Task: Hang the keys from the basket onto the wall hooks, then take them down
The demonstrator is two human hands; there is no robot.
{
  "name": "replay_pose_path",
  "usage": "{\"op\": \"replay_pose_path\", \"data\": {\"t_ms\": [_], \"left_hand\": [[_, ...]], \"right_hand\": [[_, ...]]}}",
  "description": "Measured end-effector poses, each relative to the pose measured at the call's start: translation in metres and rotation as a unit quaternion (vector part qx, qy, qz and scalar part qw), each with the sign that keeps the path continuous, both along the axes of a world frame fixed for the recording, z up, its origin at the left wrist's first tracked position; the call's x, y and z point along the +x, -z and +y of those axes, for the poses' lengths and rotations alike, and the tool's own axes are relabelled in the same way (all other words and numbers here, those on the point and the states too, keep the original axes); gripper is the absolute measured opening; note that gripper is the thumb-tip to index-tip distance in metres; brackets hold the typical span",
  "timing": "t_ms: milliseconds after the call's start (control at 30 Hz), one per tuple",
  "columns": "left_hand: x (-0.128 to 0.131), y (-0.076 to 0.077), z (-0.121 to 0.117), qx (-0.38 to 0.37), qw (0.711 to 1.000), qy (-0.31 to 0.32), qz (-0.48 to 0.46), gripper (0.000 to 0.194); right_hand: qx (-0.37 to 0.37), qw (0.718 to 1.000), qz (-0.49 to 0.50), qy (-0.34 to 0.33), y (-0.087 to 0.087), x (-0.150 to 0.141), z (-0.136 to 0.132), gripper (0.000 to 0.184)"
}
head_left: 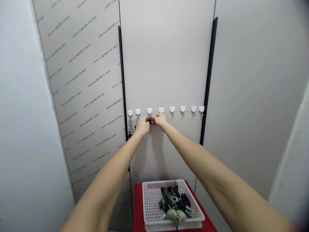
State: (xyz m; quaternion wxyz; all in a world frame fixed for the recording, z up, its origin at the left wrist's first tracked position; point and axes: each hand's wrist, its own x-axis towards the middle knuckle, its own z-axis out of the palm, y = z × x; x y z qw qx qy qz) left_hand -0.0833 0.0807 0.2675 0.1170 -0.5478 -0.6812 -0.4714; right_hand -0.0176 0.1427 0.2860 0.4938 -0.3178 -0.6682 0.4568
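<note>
A row of several white hooks (182,110) runs across a pale wall panel at arm's length. Both my arms reach up to the third hook from the left (149,111). My left hand (142,125) and my right hand (159,120) are closed in a pinch on a small dark key fob (149,120) that hangs just under that hook. The first hook (130,113) carries a dangling key bunch (130,130). The second hook (137,112) is partly hidden by my left hand.
Below stands a white plastic basket (151,209) on a red stand (137,209), holding several dark key fobs and two green round tags (176,215). Black vertical strips (209,80) edge the panel. A film-covered panel (84,90) fills the left; a wall crowds the right.
</note>
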Motion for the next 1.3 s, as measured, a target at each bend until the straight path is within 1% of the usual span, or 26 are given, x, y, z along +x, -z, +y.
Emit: {"op": "replay_pose_path", "data": {"t_ms": [33, 100, 167, 233, 300, 367, 400, 467, 533, 567, 600, 633, 700, 767, 833, 900, 1000, 1067, 1133, 1167, 1233, 1300], "left_hand": [[-0.001, 0.002, 0.002, -0.010, 1.000, 0.001, -0.002, 0.033], [-0.002, 0.013, 0.001, -0.008, 1.000, 0.013, -0.014, 0.033], [-0.001, 0.032, -0.006, 0.020, 0.999, 0.024, -0.034, 0.036], [0.002, 0.059, -0.015, 0.036, 0.997, 0.034, -0.063, 0.037], [0.009, 0.092, -0.027, 0.009, 0.994, 0.057, -0.095, 0.034], [0.021, 0.129, -0.038, -0.057, 0.985, 0.106, -0.127, 0.030], [0.028, 0.146, -0.045, -0.096, 0.976, 0.136, -0.143, 0.029], [0.047, 0.179, -0.057, -0.174, 0.947, 0.207, -0.172, 0.028], [0.065, 0.204, -0.068, -0.233, 0.912, 0.281, -0.185, 0.029], [0.073, 0.214, -0.072, -0.254, 0.898, 0.310, -0.181, 0.031], [0.080, 0.221, -0.075, -0.268, 0.889, 0.330, -0.171, 0.033], [0.085, 0.228, -0.077, -0.276, 0.886, 0.338, -0.158, 0.034], [0.089, 0.235, -0.078, -0.282, 0.894, 0.323, -0.134, 0.033], [0.088, 0.237, -0.075, -0.278, 0.906, 0.290, -0.132, 0.026], [0.085, 0.234, -0.069, -0.270, 0.912, 0.263, -0.161, 0.020], [0.081, 0.226, -0.063, -0.255, 0.908, 0.253, -0.213, 0.019], [0.077, 0.205, -0.055, -0.229, 0.885, 0.255, -0.314, 0.022], [0.073, 0.190, -0.052, -0.202, 0.866, 0.257, -0.380, 0.025], [0.068, 0.180, -0.050, -0.164, 0.847, 0.265, -0.431, 0.030], [0.065, 0.177, -0.050, -0.148, 0.839, 0.275, -0.446, 0.032], [0.059, 0.178, -0.052, -0.132, 0.825, 0.302, -0.460, 0.034], [0.054, 0.184, -0.055, -0.150, 0.809, 0.324, -0.468, 0.035]], "right_hand": [[-0.004, 1.000, -0.013, 0.003, 0.002, -0.001, 0.003, 0.010], [0.001, 0.999, -0.032, 0.002, 0.008, -0.001, 0.007, 0.006], [0.031, 0.998, -0.048, 0.000, 0.019, 0.006, 0.008, 0.004], [0.073, 0.995, -0.071, -0.007, 0.037, 0.021, 0.005, 0.011], [0.093, 0.988, -0.113, -0.044, 0.063, 0.044, -0.003, 0.016], [0.077, 0.973, -0.181, -0.118, 0.096, 0.074, -0.015, 0.018], [0.064, 0.958, -0.224, -0.169, 0.114, 0.090, -0.022, 0.019], [0.043, 0.909, -0.312, -0.271, 0.149, 0.121, -0.035, 0.023], [0.048, 0.863, -0.375, -0.335, 0.182, 0.146, -0.046, 0.031], [0.060, 0.850, -0.390, -0.347, 0.195, 0.156, -0.050, 0.035], [0.077, 0.846, -0.397, -0.347, 0.207, 0.163, -0.053, 0.038], [0.098, 0.848, -0.396, -0.339, 0.217, 0.167, -0.055, 0.039], [0.135, 0.858, -0.384, -0.313, 0.230, 0.171, -0.059, 0.035], [0.153, 0.871, -0.373, -0.283, 0.236, 0.169, -0.060, 0.029], [0.144, 0.884, -0.356, -0.267, 0.237, 0.164, -0.060, 0.025], [0.115, 0.900, -0.327, -0.264, 0.233, 0.158, -0.057, 0.024], [0.065, 0.925, -0.269, -0.261, 0.220, 0.149, -0.051, 0.023], [0.032, 0.940, -0.226, -0.253, 0.207, 0.144, -0.049, 0.022], [-0.014, 0.953, -0.176, -0.245, 0.193, 0.138, -0.047, 0.020], [-0.041, 0.957, -0.149, -0.244, 0.186, 0.136, -0.047, 0.019], [-0.092, 0.961, -0.098, -0.241, 0.174, 0.133, -0.047, 0.017], [-0.131, 0.963, -0.055, -0.227, 0.166, 0.131, -0.046, 0.015]]}}
